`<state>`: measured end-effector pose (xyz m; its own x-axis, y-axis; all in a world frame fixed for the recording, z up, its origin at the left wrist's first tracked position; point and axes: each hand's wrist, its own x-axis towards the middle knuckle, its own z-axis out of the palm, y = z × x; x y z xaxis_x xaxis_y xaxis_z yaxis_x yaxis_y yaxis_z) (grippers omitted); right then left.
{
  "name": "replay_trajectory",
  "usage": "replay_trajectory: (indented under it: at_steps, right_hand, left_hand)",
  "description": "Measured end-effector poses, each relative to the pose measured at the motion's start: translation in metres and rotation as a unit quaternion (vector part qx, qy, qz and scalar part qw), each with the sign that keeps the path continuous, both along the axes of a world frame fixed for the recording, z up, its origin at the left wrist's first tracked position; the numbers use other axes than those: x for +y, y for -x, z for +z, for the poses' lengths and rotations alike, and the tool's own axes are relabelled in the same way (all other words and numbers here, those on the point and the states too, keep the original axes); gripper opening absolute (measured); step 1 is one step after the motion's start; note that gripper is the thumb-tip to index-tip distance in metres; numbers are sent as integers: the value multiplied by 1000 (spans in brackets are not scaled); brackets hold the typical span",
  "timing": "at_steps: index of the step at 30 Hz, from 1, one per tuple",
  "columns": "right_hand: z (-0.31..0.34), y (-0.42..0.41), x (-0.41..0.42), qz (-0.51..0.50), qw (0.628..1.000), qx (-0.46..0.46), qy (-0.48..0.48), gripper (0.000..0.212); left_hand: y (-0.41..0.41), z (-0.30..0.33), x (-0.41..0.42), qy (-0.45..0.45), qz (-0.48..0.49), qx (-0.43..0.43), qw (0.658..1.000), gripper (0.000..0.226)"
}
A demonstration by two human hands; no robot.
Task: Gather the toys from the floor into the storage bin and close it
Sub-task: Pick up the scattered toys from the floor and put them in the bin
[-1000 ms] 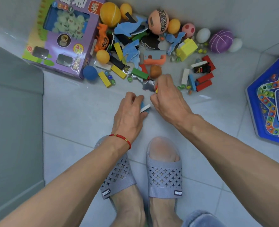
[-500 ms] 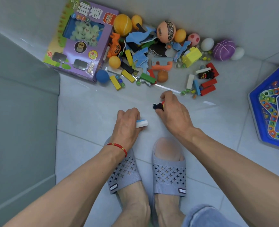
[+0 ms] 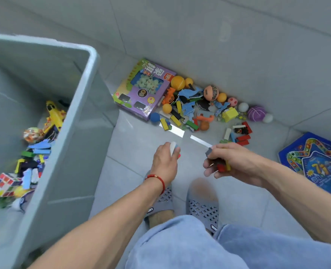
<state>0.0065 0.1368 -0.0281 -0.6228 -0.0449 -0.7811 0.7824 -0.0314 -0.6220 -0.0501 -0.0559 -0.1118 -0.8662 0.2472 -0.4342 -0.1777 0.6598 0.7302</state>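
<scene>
The grey storage bin [image 3: 71, 121] stands open at the left, holding a yellow toy plane [image 3: 54, 115], a cube puzzle [image 3: 5, 183] and several blocks. My left hand [image 3: 165, 160] is raised off the floor and closed around small blocks, a white and blue one [image 3: 174, 147] showing at the fingertips. My right hand [image 3: 232, 162] grips a handful of small pieces, red, yellow and dark grey [image 3: 222, 167]. A heap of toys [image 3: 195, 109] lies along the wall beyond both hands: balls, foam shapes, coloured blocks.
A purple boxed game [image 3: 141, 94] lies at the left end of the heap, close to the bin's corner. A blue board game [image 3: 316, 164] lies on the floor at the right. My feet in grey slippers [image 3: 201, 206] stand below my hands.
Both hands have lifted off the floor with their pieces. The view has risen and swung left, so the bin's open inside now shows.
</scene>
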Motion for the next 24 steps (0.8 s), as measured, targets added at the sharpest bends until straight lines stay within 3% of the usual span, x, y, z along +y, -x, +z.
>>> replay_trajectory:
  at_steps: [2, 4, 6, 8, 10, 14, 16, 18, 20, 22, 24]
  right_hand:
    - [34, 23, -17, 74, 997, 11, -28, 14]
    - [73, 49, -49, 141, 989, 30, -21, 19]
    - [111, 72, -95, 196, 979, 58, 18, 17]
    - [146, 87, -147, 218, 969, 89, 79, 15]
    - [173, 97, -194, 174, 969, 94, 150, 26]
    - [206, 114, -249, 110, 975, 83, 176, 62]
    - [212, 113, -250, 108, 983, 85, 124, 57]
    - [213, 105, -229, 98, 987, 106, 62, 45]
    - [208, 95, -188, 83, 986, 141, -7, 38]
    - [197, 84, -136, 66, 980, 167, -90, 36]
    - [183, 70, -81, 95, 957, 173, -211, 30]
  left_hand:
    - [-1, 47, -21, -142, 133, -90, 977, 22]
    - [1, 92, -52, -263, 214, -160, 927, 18]
    - [6, 133, -94, -316, 271, -150, 897, 18]
    - [11, 171, -143, -314, 331, -83, 886, 15]
    - [12, 202, -193, -301, 376, -45, 875, 10]
    - [12, 239, -272, -251, 415, -75, 871, 40]
    - [14, 247, -287, -183, 419, -40, 888, 50]
    - [13, 254, -283, -145, 396, 30, 906, 42]
    - [14, 257, -261, -104, 351, 78, 927, 56]
    - [18, 252, -228, -93, 304, 108, 942, 64]
    - [23, 238, -190, -107, 258, 106, 954, 58]
